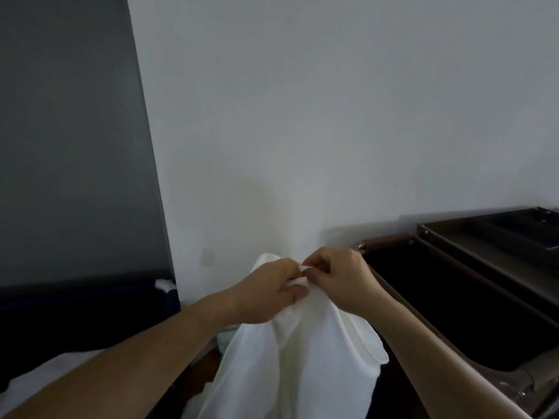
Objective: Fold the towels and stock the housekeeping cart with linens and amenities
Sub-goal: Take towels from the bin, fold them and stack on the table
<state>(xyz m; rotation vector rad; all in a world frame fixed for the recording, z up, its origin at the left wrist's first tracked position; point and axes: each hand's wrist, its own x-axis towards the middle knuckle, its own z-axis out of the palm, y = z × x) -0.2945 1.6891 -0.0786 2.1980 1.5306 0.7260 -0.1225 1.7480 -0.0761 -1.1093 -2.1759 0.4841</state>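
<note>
So this looks pretty early in the whole job, as far as I can tell. Both hands are up in front of the white wall (332,116), working on one white towel (302,358): the left hand (272,290) has its fingers curled around a bunched bit of the top edge, and the right hand (338,276) is pinching a corner or hem right next to it, knuckles almost touching. The rest of the towel hangs loose below the hands in big soft drapes, so I'd call this lining up the corners for a first fold, nothing neat yet. The housekeeping cart (472,267) sits just to the right, and what I can see of it looks unstocked: the dark bag compartment (438,303) just reads as black, and the top tray (514,237) shows only bare dividers, though its far end is cut off. No folded stack anywhere in view. There's more white linen (45,379) lying at the lower left, under the left forearm, which I'm guessing is waiting its turn. So basically everything's left: finish this fold, do the others, load linens, then amenities, none of which I can spot here.
</note>
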